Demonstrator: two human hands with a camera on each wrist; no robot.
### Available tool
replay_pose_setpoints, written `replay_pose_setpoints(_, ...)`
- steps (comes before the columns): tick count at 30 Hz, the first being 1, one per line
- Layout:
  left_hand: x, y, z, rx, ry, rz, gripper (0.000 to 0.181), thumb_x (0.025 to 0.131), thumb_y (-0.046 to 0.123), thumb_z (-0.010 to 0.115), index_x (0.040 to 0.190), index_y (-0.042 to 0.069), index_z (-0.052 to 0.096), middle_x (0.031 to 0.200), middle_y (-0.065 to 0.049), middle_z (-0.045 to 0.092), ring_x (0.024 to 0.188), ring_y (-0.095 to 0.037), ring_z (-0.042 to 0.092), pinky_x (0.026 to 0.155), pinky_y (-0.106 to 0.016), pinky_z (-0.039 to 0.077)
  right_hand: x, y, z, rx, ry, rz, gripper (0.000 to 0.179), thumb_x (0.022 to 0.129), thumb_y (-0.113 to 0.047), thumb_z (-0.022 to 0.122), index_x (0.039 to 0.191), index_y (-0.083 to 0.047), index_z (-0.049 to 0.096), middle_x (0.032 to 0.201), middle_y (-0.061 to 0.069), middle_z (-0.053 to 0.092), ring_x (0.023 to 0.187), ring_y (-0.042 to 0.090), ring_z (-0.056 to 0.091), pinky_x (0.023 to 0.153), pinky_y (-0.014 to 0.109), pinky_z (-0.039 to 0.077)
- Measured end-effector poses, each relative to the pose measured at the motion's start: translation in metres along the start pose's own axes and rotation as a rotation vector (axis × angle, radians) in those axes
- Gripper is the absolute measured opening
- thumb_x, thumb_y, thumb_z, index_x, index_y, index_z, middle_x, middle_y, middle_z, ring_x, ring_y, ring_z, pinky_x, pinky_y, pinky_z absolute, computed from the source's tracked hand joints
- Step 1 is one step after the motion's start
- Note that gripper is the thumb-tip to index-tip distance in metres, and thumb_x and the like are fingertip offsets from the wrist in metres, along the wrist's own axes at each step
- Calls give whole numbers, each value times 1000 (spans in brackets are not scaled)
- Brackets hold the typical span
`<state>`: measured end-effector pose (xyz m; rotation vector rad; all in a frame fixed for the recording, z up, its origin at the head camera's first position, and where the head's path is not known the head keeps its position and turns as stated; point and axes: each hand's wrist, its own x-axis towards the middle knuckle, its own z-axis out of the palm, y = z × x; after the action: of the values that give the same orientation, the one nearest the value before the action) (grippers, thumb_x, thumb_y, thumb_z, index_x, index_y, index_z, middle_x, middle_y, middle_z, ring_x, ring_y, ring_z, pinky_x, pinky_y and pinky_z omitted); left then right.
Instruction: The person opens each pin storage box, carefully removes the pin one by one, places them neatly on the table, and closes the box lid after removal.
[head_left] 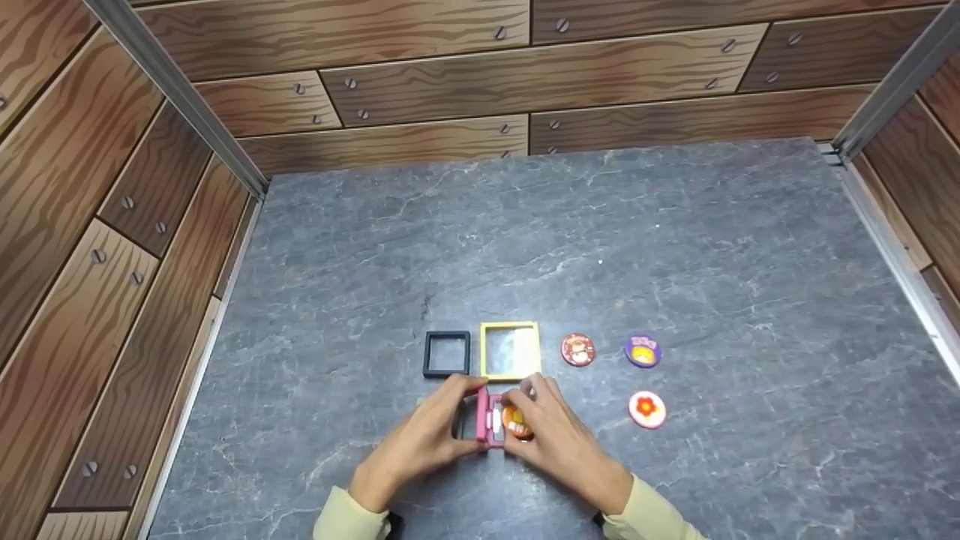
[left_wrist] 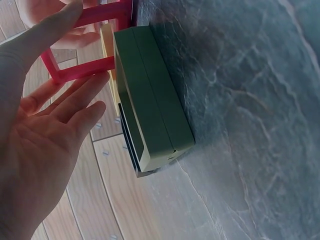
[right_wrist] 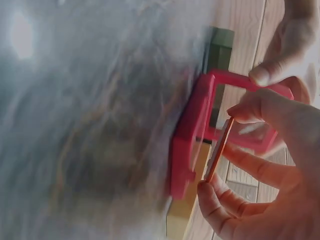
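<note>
A pink square display frame (head_left: 482,416) stands hinged apart on the table, one half flat and the other raised. My left hand (head_left: 424,433) holds the raised half by its edges, thumb on one side and fingers on the other. My right hand (head_left: 562,435) pinches an orange round badge (head_left: 515,421) by its rim, tilted above the flat half. In the right wrist view the badge (right_wrist: 219,150) appears edge-on beside the clear film of the pink frame (right_wrist: 187,137). A green frame (left_wrist: 155,95) lies near my left hand, mostly hidden by it in the head view.
Beyond my hands lie a black frame (head_left: 427,355) and a yellow frame (head_left: 484,352). To the right are a red badge (head_left: 577,349), a purple badge (head_left: 643,351) and a white badge with a red flower (head_left: 647,409). Wood-patterned panels (head_left: 480,82) wall the grey table (head_left: 360,247).
</note>
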<state>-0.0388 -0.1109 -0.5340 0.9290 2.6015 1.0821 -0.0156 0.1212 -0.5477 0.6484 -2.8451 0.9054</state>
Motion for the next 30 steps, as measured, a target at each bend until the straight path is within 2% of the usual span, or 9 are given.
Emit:
replay_pose_setpoints(8, 1, 0, -1, -11, 3, 1, 79, 79, 15, 92, 147, 6, 51, 141, -7, 61, 135, -22, 62, 121, -37, 50, -10, 14, -17, -12, 94, 48, 38, 70, -6, 85, 105, -9, 69, 103, 3, 54, 93, 14, 47, 73, 27, 54)
replay_pose_setpoints(16, 1, 0, 0, -13, -3, -7, 80, 79, 14, 91, 147, 5, 50, 142, -8, 60, 135, -23, 62, 121, -37, 50, -15, 21, -25, -32, 82, 138, 35, 68, -6, 86, 100, -8, 70, 99, 3, 53, 90, 15, 47, 71, 29, 55)
replay_pose_setpoints(30, 1, 2, 1, -19, -10, -16, 81, 80, 13, 91, 148, 4, 49, 143, -9, 60, 136, -24, 62, 121, -38, 50, -22, 33, -33, -56, 40, 208, 33, 70, -4, 86, 98, -9, 70, 96, 4, 51, 87, 17, 45, 71, 31, 47)
